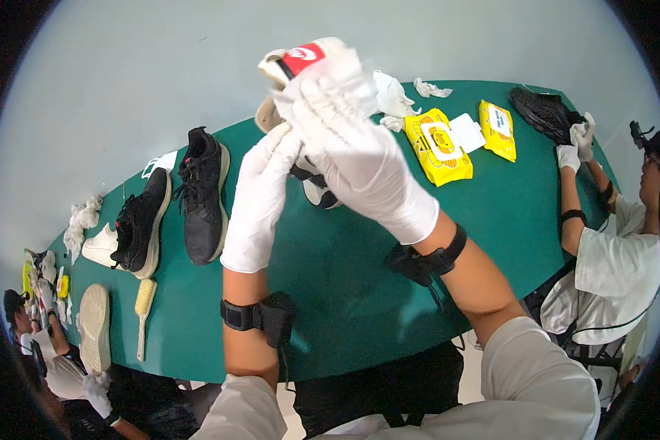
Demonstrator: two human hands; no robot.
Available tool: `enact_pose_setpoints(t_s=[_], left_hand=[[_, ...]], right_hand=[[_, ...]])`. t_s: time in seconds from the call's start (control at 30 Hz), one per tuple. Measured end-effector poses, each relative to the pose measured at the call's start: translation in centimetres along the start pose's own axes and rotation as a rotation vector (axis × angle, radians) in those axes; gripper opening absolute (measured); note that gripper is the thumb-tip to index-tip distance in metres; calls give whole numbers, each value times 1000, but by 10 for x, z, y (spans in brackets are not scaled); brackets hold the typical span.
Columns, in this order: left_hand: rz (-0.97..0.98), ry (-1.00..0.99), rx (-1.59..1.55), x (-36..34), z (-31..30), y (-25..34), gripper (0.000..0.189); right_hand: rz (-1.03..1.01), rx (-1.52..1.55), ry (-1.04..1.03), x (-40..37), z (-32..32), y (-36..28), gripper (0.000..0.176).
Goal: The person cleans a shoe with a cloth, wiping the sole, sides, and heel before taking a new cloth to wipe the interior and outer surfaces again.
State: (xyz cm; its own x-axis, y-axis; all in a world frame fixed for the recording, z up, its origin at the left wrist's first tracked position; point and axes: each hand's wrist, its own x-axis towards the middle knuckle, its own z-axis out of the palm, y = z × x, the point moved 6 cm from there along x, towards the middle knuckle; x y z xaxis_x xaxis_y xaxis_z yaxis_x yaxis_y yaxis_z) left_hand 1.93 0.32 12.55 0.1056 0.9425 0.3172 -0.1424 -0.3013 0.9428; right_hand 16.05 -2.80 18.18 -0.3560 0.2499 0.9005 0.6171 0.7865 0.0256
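Note:
Both my hands wear white gloves and are raised over the green table. My left hand (271, 158) is closed on a white sneaker (334, 48) with a red patch, held up in front of me. Across the sneaker's side lies my right hand (356, 147), its fingers pressing a white wipe (359, 92) that is smeared by motion. The hands and wipe hide much of the sneaker. Below them, part of a black-and-white shoe (319, 192) shows.
Black sneakers (205, 198), a brush (145, 308) and an upturned shoe (95, 326) lie left on the table (389, 293). Yellow wipe packs (438, 147) and crumpled wipes (394, 95) are right. People (616, 257) work at both sides; one handles a black shoe (543, 114).

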Motion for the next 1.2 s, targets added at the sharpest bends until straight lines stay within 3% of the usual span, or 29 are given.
enact_pose_setpoints(t_s=[0.13,0.17,0.47,0.73,0.93,1.0,1.07,1.2], left_hand=[[-50,128,-83,5,-18,-9,39],[-38,130,-122,6,-19,-9,39],[-9,212,-231,11,-22,-12,36],[108,469,-346,11,-73,-18,37],[24,586,-399,5,-92,-30,41],[31,613,-354,6,-88,-28,37],[44,582,-386,7,-88,-28,41],[30,487,-347,10,-86,-25,49]], right_hand=[[162,296,3,-17,21,0,35],[247,372,-85,-23,31,3,36],[209,306,-66,-42,45,2,44],[172,297,-341,-60,68,-3,41],[218,319,-440,-81,84,2,40],[283,333,-443,-80,83,4,42],[288,373,-251,-75,80,6,40],[263,381,-204,-74,80,8,43]])
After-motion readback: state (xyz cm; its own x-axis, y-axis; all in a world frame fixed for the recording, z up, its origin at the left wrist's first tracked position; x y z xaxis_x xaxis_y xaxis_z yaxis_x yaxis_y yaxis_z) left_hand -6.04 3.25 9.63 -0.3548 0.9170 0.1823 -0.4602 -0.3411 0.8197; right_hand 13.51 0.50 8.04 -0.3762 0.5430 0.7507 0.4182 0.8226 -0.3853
